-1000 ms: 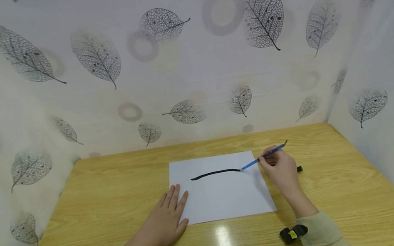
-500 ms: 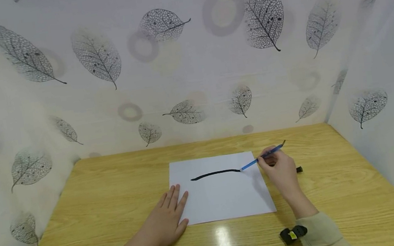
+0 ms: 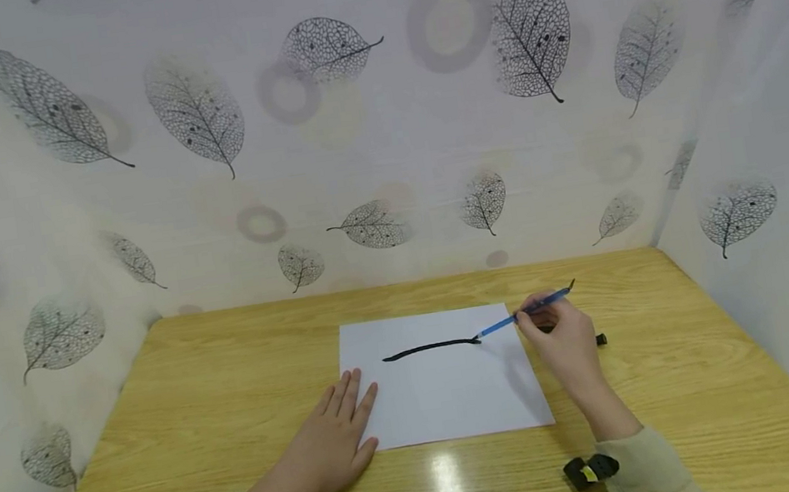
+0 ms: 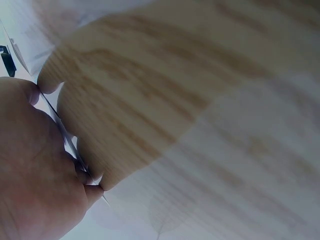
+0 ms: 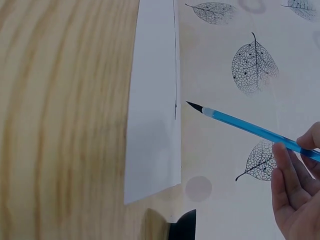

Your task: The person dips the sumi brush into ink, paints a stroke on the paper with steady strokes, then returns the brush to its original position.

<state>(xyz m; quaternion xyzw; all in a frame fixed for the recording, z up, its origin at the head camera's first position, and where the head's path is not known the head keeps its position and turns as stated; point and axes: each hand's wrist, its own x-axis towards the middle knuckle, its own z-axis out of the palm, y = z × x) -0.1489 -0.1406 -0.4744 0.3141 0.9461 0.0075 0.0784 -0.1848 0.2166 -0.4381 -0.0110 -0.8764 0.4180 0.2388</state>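
In the head view, my right hand (image 3: 566,335) pinches the blue barrel of a black-tipped ink brush (image 3: 500,325). The brush slants down to the left, its tip over the right end of a black stroke (image 3: 431,347) on white paper (image 3: 454,397). In the right wrist view, the black tip of the brush (image 5: 240,123) shows apart from the sheet, and fingers curl around the barrel. My left hand (image 3: 331,440) lies flat with spread fingers on the paper's left edge; the left wrist view shows this hand (image 4: 40,160) close up at the sheet's edge.
Wood-grain tabletop (image 3: 229,362) surrounds the sheet. A small black object (image 3: 600,340) lies just beyond my right hand, partly hidden by it. A black wrist-worn device (image 3: 588,471) sits at my right cuff. Leaf-patterned cloth (image 3: 382,155) closes off the back and both sides.
The brush tip has shifted slightly left and up, and its black bristles now show over the stroke's right end. My left hand has stayed in place.
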